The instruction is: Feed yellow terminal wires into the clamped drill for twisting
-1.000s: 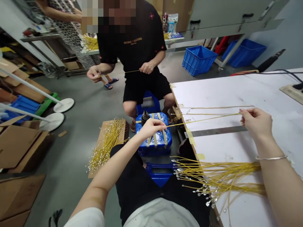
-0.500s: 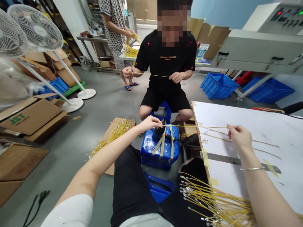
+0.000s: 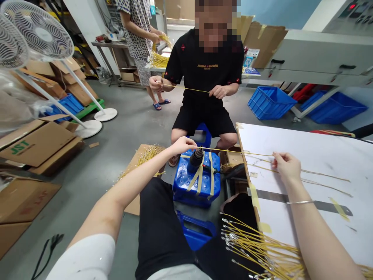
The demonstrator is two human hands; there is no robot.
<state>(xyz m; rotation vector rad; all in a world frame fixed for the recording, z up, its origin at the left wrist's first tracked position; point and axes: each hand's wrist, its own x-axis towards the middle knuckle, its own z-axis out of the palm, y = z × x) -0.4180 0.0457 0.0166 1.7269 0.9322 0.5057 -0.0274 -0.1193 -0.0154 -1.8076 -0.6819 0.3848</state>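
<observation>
I hold one thin yellow wire (image 3: 233, 151) stretched level between both hands. My left hand (image 3: 180, 145) pinches its left end just beside a dark tool (image 3: 196, 158) taped upright on a blue stool (image 3: 196, 179). My right hand (image 3: 285, 165) pinches the wire over the white table (image 3: 320, 155). A bundle of yellow wires with metal terminals (image 3: 256, 249) lies on the table's near edge. A second heap of yellow wires (image 3: 144, 157) rests on cardboard on the floor to the left.
A seated person in a black shirt (image 3: 208, 74) faces me and stretches a wire of their own. Behind, another person (image 3: 138, 31) handles wires at a bench. Fans (image 3: 43, 37) and cardboard boxes (image 3: 37, 144) stand left; blue crates (image 3: 269, 103) right.
The camera tilted up from the table to the room. My left hand moved off the stool top to beside the dark tool; my right hand drew left along the table. The wire stays stretched.
</observation>
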